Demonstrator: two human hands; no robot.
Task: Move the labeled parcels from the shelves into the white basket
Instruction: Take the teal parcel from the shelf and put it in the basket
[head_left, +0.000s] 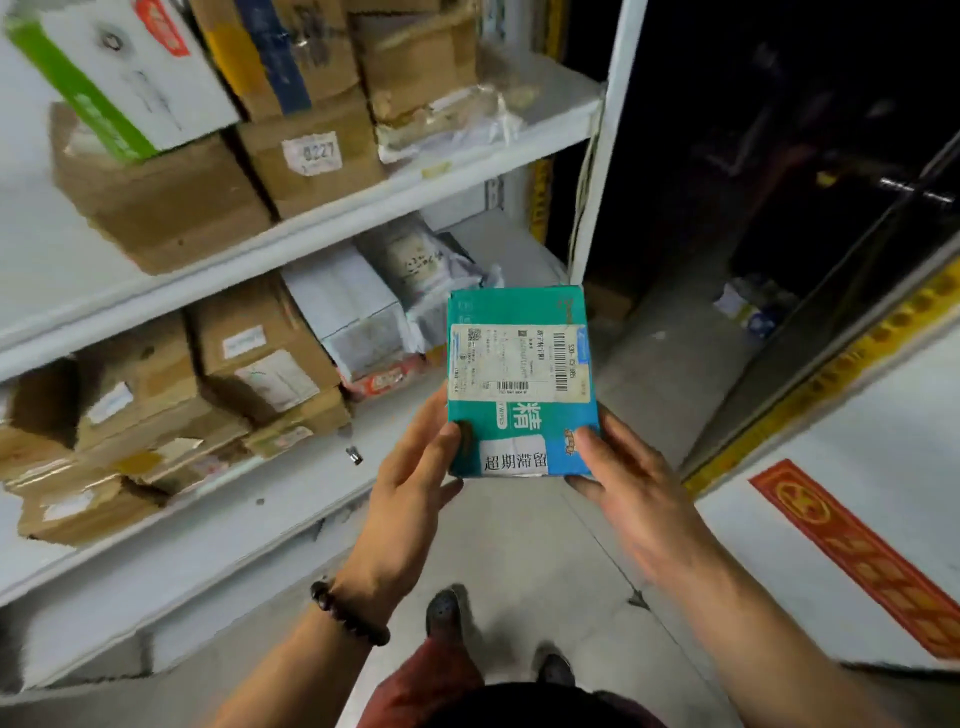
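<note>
Upper shelf (550, 93): at eleven o'clock we see brown cartons (166, 208) and the 0227 carton (311, 176).
Lower shelf (234, 519): at nine o'clock we see labelled cartons (260, 353), white parcels (358, 312).

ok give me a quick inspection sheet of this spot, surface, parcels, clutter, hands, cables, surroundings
surface: white shelves, two tiers in view, both loaded
job's things: teal parcel with barcode label, off the shelf, held over the floor; white basket not seen
clutter: cardboard boxes stacked on the lower tier; box marked 0227 above; white mailer bag
hands: left hand and right hand each grip a lower corner of the teal parcel
cables: pale cord, seemingly hanging by the shelf upright
surroundings: grey floor; red strip at right
</note>
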